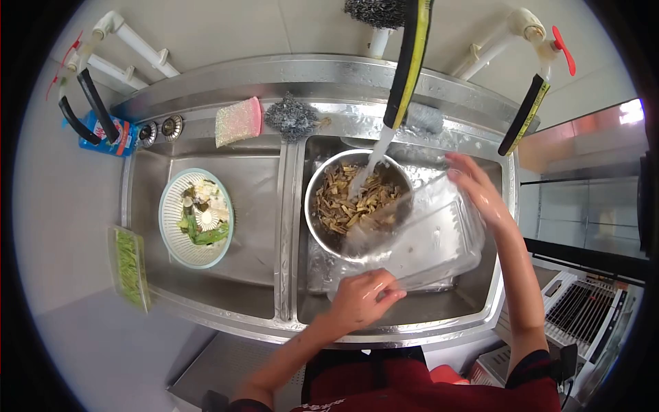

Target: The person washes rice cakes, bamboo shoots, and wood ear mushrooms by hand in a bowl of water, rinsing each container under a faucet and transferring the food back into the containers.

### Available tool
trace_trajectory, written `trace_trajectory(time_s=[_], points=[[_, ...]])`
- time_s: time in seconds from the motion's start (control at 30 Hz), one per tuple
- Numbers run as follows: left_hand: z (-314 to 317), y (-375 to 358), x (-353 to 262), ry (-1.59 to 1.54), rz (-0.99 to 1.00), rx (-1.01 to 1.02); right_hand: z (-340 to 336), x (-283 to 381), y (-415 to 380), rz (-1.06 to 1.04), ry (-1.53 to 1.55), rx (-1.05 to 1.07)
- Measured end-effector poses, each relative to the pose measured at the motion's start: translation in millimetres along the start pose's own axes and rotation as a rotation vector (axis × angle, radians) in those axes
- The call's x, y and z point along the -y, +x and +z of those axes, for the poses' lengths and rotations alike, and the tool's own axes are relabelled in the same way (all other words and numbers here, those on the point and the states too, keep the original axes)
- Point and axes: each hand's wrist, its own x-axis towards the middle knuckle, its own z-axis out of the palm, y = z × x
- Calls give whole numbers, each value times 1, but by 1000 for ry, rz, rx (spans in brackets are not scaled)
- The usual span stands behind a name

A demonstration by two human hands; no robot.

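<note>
A clear plastic container (pixel 439 237) is tilted over the right sink basin, its left end blurred and overlapping a round metal pot. My right hand (pixel 478 193) grips the container at its far right edge. My left hand (pixel 364 299) is closed at its near edge, with the fingertips partly hidden. Brown sliced pieces, perhaps mushrooms (pixel 338 199), lie in the metal pot (pixel 310 223). Water runs into the pot from a black and yellow hose (pixel 405 82).
A pale colander (pixel 171 237) with vegetable scraps stands in the left basin (pixel 254 247). Along the back ledge lie a pink sponge (pixel 238 122) and a steel scourer (pixel 291 117). A blue bottle (pixel 110 134) is at left, a green-filled tray (pixel 128 268) by the left rim.
</note>
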Motion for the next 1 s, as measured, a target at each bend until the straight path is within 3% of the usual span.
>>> trace_trajectory(time_s=[0.07,0.1,0.17,0.23,0.3,0.33,0.4,0.43,0.47,0.53,0.6,0.67,0.7,0.83,0.9,0.97,1.0], points=[[-11,20,-1,553,531,2,-5,-11,-19,157,167,8],[-15,24,-1,662,544,32,-3,-15,-25,160,176,9],[-23,40,13,744,507,99,3,-24,-34,246,480,-9],[-21,43,13,833,473,158,15,-54,-34,184,621,-94],[-17,39,-9,961,471,-68,28,-86,-33,58,799,-215],[-14,31,-20,969,473,-71,32,-101,-34,52,804,-212],[-10,-3,-36,702,320,-260,41,-131,-40,-11,1055,-288],[-12,-15,-26,684,369,-401,43,-146,-46,38,1127,-246],[-7,-16,-24,689,364,-403,48,-161,-52,91,1240,-241],[10,-12,-25,121,221,-590,59,-187,-69,68,1423,-119],[33,2,-39,179,399,-407,83,-211,-87,83,1460,-28],[58,6,-71,299,522,-211,111,-185,-115,177,1669,149],[73,1,-86,253,491,-162,122,-162,-128,246,1802,246],[68,-43,-95,214,500,-344,146,-52,-175,541,2232,535],[26,-90,-85,179,425,-486,161,-33,-187,630,2150,462],[-7,-147,-50,-86,318,-707,196,-123,-174,450,1027,231],[-26,-176,-37,-203,202,-803,204,-110,-176,338,848,201]])
